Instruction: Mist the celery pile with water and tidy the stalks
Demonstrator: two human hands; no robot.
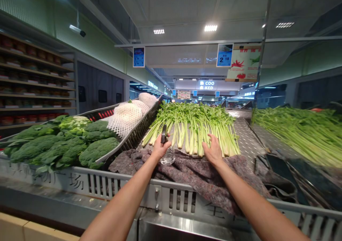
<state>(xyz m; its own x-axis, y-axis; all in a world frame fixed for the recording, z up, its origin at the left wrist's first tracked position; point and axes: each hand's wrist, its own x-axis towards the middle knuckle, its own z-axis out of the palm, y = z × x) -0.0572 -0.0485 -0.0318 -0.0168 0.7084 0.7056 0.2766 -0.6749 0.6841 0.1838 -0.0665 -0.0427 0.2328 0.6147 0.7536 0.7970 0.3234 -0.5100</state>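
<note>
My left hand (161, 147) is closed around the neck of a spray bottle (167, 158) with a black trigger head and a clear body. It is held over a grey-brown felt blanket (187, 171) bunched along the front of the display. Just beyond, celery stalks (191, 127) lie in a row on a metal sheet, root ends toward me and leaves at the back. My right hand (213, 150) is by the cut ends at the right of the row, fingers spread and reaching forward. Nothing shows in it; whether its fingertips touch the stalks I cannot tell.
Broccoli heads (56, 143) fill the left side, beside vegetables in white foam netting (125, 116) in a black crate (133, 136). A grey slotted rail (117, 184) runs along the front edge. At right, a mirror panel (294, 134) reflects the celery. Price signs (224, 55) hang overhead.
</note>
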